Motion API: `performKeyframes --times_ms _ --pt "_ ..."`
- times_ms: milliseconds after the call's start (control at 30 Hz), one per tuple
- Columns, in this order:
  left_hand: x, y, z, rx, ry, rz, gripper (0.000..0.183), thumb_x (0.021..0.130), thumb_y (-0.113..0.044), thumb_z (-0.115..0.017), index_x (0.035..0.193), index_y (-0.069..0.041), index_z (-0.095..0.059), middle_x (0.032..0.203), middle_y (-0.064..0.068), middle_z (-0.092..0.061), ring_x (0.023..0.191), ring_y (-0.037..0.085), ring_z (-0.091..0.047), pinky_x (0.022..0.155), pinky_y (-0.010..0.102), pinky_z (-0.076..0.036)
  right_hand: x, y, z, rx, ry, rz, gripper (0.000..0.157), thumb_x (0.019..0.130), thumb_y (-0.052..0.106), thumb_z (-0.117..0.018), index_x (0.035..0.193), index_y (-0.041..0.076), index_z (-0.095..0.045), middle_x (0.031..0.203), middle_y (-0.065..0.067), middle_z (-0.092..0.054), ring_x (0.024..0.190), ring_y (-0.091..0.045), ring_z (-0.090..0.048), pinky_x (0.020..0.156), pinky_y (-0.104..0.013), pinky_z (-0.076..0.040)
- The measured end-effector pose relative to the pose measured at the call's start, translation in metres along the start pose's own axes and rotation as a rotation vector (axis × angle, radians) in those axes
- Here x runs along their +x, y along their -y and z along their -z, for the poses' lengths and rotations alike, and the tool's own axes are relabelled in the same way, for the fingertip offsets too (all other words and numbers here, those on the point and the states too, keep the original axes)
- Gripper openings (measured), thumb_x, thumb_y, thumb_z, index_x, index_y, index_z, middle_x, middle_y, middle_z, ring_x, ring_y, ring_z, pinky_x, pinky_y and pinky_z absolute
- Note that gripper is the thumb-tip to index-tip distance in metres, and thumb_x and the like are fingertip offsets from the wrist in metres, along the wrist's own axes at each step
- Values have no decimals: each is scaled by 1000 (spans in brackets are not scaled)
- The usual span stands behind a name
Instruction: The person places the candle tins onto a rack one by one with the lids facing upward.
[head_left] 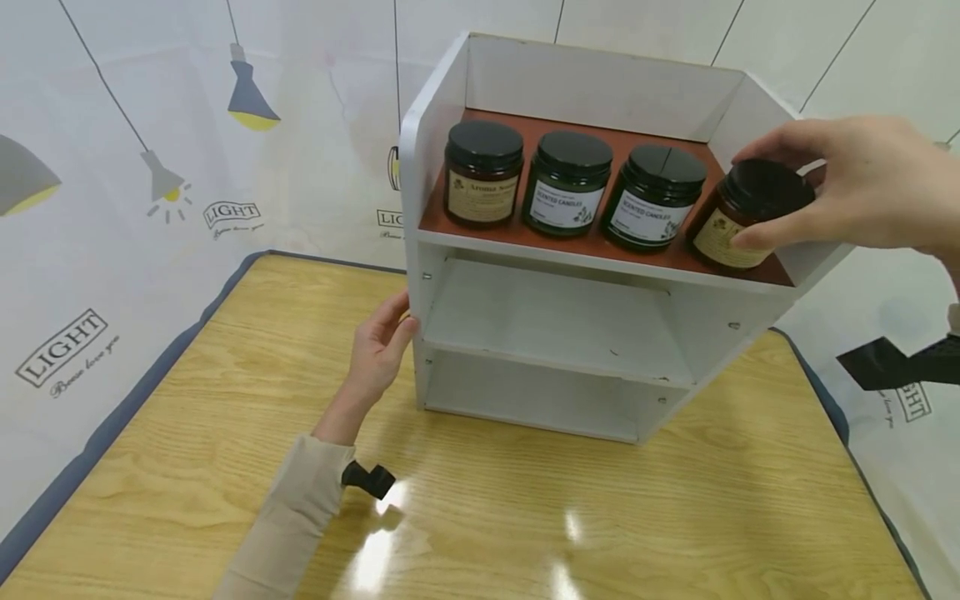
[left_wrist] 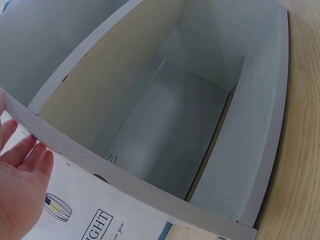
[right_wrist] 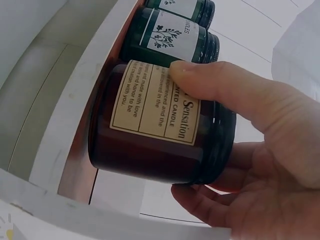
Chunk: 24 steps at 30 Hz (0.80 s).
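Observation:
My right hand (head_left: 870, 187) grips an amber candle jar (head_left: 722, 236) with a black lid and tan label, at the right end of the red top of a small white shelf unit (head_left: 551, 312). In the right wrist view, the thumb lies on the label of the amber jar (right_wrist: 150, 157) and the fingers are on its far side. Left of it in the row stand two green candle jars (head_left: 651, 218) with white labels, then another amber jar (head_left: 482, 198). My left hand (head_left: 381, 346) touches the unit's left side panel, its fingers loosely bent in the left wrist view.
Below the top, the unit has a middle shelf (head_left: 555, 321) and a bottom compartment (head_left: 532, 404). It stands on a wood-grain table (head_left: 480, 508). A white sheet (head_left: 315, 125) printed with lamps hangs behind. Raised white walls edge the unit's top.

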<state>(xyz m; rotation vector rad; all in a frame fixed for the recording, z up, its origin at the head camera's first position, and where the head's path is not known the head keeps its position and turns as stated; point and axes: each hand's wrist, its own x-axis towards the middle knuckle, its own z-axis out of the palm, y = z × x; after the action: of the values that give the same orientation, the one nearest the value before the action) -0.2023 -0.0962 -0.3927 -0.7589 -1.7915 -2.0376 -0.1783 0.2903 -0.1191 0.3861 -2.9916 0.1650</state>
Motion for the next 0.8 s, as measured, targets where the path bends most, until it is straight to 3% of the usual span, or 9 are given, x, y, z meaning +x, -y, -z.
performKeyframes --times_ms 267,400,633,800 --pt "0 0 -1 -11 5 -11 51 96 -20 -54 128 17 -42 127 -7 -54 121 10 -48 97 24 -42 5 -2 2 -11 3 23 77 65 37 -85 129 10 -51 116 -15 -59 91 -40 -56 58 -35 -43" --pt "1 0 -1 -19 8 -18 48 96 -14 -53 129 18 -40 126 -11 -54 122 11 -47 98 25 -42 5 2 2 8 17 -4 78 66 34 -86 130 8 -49 117 -19 -57 90 -41 -56 57 -38 -44" --pt "0 0 -1 -16 9 -10 45 96 -10 -52 130 17 -40 128 -8 -54 122 11 -47 98 25 -42 4 7 3 -11 10 25 78 68 31 -85 132 5 -48 118 -21 -56 91 -42 -53 59 -38 -42" --pt "0 -1 0 11 0 8 47 96 -15 -53 130 15 -42 132 12 -51 122 10 -48 97 24 -43 7 6 3 -12 42 4 80 70 35 -83 134 6 -46 120 -20 -55 90 -38 -53 63 -41 -43"
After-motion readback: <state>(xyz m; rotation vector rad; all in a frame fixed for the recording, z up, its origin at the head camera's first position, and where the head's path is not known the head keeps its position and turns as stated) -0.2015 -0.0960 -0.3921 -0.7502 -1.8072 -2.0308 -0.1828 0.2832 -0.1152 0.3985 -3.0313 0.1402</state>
